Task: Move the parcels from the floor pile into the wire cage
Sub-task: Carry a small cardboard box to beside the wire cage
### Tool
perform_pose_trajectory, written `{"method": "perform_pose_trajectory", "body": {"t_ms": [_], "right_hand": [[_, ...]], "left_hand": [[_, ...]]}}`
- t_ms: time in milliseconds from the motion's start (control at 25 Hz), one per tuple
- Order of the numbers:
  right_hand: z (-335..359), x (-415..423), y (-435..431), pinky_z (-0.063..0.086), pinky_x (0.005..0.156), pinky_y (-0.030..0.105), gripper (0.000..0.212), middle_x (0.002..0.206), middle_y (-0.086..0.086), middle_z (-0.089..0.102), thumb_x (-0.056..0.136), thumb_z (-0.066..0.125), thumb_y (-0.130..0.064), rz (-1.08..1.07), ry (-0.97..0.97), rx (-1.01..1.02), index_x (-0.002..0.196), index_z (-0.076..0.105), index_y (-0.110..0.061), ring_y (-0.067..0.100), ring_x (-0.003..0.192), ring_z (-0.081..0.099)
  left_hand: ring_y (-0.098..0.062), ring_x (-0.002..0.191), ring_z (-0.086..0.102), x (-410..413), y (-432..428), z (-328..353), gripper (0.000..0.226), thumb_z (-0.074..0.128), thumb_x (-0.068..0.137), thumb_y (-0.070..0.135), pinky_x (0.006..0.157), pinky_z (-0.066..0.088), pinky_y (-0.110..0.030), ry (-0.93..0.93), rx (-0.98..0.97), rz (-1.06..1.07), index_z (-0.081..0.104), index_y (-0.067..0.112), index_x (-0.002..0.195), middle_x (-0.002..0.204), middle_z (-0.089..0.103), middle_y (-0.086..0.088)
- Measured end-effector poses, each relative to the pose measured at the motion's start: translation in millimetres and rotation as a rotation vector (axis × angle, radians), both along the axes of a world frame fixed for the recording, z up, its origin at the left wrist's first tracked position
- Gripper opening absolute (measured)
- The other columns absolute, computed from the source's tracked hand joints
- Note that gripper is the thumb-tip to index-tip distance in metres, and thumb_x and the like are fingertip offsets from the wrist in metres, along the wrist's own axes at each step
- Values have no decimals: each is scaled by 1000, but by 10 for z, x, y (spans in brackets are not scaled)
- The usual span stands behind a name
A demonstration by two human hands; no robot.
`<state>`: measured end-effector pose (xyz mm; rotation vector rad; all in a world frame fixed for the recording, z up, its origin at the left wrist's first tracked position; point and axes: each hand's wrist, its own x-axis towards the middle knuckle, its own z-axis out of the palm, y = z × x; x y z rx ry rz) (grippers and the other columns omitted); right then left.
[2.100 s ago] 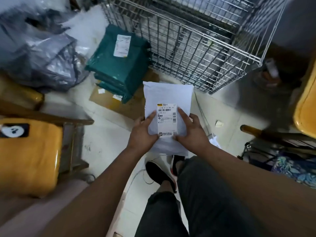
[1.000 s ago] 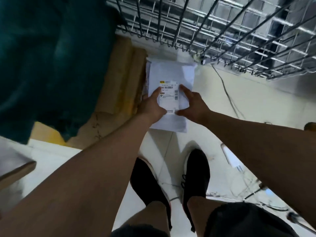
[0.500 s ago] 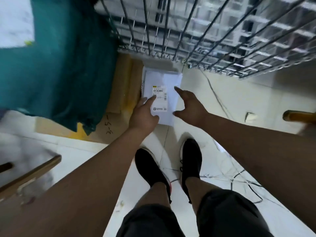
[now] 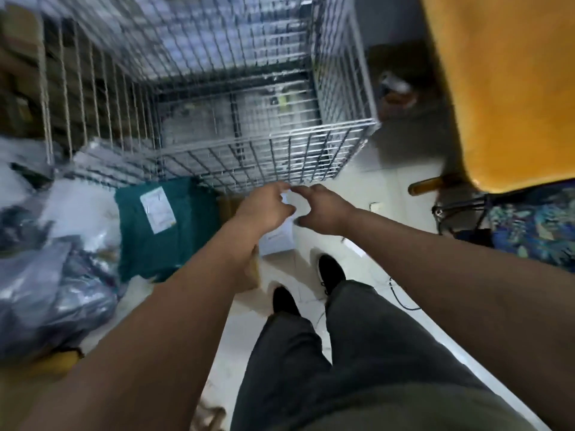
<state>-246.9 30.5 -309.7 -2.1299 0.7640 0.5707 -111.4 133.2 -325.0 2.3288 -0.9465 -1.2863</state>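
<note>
A white parcel (image 4: 278, 241) lies flat on the pale floor just in front of the wire cage (image 4: 270, 134), partly hidden under my hands. My left hand (image 4: 268, 207) and my right hand (image 4: 322, 210) hover close together above it, fingers loosely curled and apart, holding nothing. The cage stands straight ahead with its top open; the frame is too blurred to show what lies inside. A dark green parcel (image 4: 165, 227) with a white label rests on the floor left of the white one, against the cage's front.
Grey and clear plastic bags (image 4: 46, 290) are heaped at the left. A yellow seat (image 4: 513, 88) with a wooden leg stands at the right, above a blue patterned cloth (image 4: 529, 231). Flat cardboard (image 4: 253, 275) and thin cables (image 4: 401, 301) lie by my feet.
I bent down and set the white parcel on the floor beside the cage, then both hands let go. My head and hands have since risen, and the cage's open top has come into view.
</note>
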Motion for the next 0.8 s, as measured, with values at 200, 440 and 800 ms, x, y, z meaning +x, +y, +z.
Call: {"method": "perform_pose_trajectory", "body": {"t_ms": [200,440,800], "right_hand": [[857,-570,-20,44,103,37,82,146,15,47,88,70,-38,-248,-3,-54,158,28,-30,31,133,49],[1442,-1689,-285,43,103,33,81,149,9,52,88,71,-43,-667,-19,-96,158,31,-29,25,135,50],[1647,-3991,-285,43,101,29,73,143,4,58,90,70,-40,-1238,-66,-169,153,39,-23,25,130,55]], "left_hand": [[-22,108,66,-433,-401,1011,62,76,81,36,94,54,-38,-69,-50,-159,58,29,140,127,68,-1],[-22,105,67,-1464,-1074,1652,57,76,86,35,92,55,-37,-56,-170,-419,58,31,140,120,68,0],[-18,101,66,-3804,-1826,1818,50,74,86,32,86,52,-31,-38,-220,-923,61,33,135,109,69,6]]}}
